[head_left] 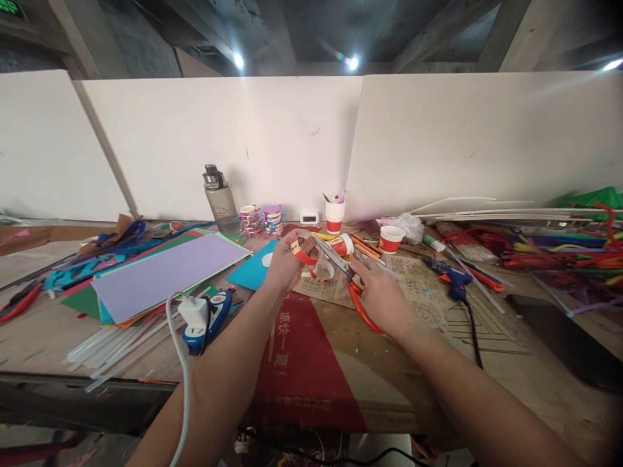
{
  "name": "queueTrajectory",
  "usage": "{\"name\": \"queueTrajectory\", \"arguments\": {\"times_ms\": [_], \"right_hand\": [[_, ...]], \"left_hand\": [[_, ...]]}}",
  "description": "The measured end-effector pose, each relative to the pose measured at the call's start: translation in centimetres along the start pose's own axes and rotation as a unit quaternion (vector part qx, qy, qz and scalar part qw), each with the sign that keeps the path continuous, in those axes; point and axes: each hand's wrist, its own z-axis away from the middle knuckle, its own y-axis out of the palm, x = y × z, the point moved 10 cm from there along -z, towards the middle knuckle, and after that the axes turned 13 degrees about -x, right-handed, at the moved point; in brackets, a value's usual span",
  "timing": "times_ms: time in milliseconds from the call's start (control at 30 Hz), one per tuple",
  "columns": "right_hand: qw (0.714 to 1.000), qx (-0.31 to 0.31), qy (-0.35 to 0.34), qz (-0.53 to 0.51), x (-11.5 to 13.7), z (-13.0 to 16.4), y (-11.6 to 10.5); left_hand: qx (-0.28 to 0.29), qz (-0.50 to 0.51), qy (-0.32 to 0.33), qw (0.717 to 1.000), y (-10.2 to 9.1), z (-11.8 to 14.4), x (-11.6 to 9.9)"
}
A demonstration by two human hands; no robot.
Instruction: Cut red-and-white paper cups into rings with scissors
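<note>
I see both forearms stretched forward over the counter (pixel 438 389), meeting just above the red sheet (pixel 302 363) that lies in front of me. My left hand (pixel 285 263) is curled, its grip closed on a red-and-yellow paper ring (pixel 302 251) cut from a cup, held up just past the far edge of the red sheet. My right hand (pixel 382 298) has its grip closed through the orange handles of the scissors (pixel 341 269), whose metal blades are parted and point up-left toward the ring, their tips close beside it. Beyond the red sheet, a tipped paper cup (pixel 342 244) lies right behind the blades, and another cut ring (pixel 322 270) rests under them on printed brown cardboard (pixel 438 305). Left of the red sheet sit a blue glue gun (pixel 209 322) with a white plug, clear glue sticks (pixel 111 350) and flat coloured paper, a lilac sheet (pixel 165 275) uppermost. Right of it lie a second glue gun (pixel 455 282) and a fuzzy heap of pipe cleaners (pixel 559 250).
</note>
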Motion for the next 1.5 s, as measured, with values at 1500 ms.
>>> {"name": "queueTrajectory", "arguments": {"times_ms": [1500], "right_hand": [[0.980,-0.078,-0.009,-0.181,0.0,-0.5,-1.0]], "left_hand": [[0.068,-0.044,-0.098,0.992,1.0,0.9,2.0]]}}
